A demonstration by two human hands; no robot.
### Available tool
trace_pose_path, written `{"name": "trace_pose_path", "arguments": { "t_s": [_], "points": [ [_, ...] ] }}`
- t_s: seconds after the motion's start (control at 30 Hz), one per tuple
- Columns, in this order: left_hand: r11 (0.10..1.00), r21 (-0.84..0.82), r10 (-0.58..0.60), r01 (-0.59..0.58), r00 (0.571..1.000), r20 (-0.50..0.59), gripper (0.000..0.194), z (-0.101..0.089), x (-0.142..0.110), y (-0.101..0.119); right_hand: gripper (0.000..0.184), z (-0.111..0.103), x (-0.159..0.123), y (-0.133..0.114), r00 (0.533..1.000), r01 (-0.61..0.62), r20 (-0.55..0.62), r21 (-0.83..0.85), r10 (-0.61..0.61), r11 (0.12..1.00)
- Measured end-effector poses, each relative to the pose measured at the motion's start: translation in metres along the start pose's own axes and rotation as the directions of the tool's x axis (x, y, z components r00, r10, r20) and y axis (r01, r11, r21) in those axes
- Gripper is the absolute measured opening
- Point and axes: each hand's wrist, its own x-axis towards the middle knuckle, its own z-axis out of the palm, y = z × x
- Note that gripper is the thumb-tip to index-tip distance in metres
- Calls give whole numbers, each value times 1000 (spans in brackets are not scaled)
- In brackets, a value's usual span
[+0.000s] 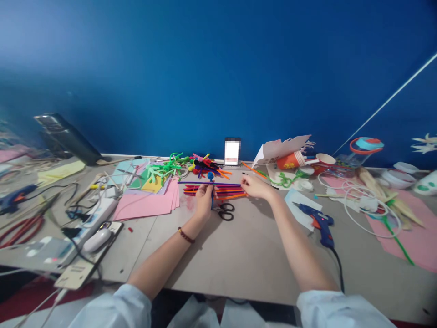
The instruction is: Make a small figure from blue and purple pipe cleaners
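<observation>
My left hand [204,201] is closed on a blue pipe cleaner piece [210,176] that stands upright, with a round coiled ball at its top. A long purple pipe cleaner [225,183] runs sideways behind it, and my right hand [254,186] pinches it towards its right end. Beneath both hands lies a row of red, purple and orange pipe cleaners [232,190]. Black-handled scissors [226,212] rest just in front of the row, their blades partly hidden under it.
Behind lie green pipe cleaners [167,166], a mixed-colour pile [205,166] and an upright phone [232,152]. Pink paper [146,205] and a power strip [92,223] are on the left. At right are a blue glue gun [319,221], its cord over the edge, and a paper cup [290,160].
</observation>
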Motion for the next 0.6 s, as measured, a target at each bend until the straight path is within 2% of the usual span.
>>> {"name": "trace_pose_path", "arguments": {
  "t_s": [0.27, 0.5, 0.6],
  "points": [
    [996, -41, -75, 76, 997, 19, 26, 0, -1, 2, 6, -7, 0, 7, 999, -47, 18, -33, 47, 998],
    [990, -102, -94, 93, 996, -5, 31, 0, 2, 3, 6, -23, -3, 26, 989, -127, -88, -147, 115, 981],
    [995, -71, -70, 70, 998, 3, 31, 0, 3, 2, 6, -28, -5, 31, 983, -176, -68, -134, 168, 975]
  ]
}}
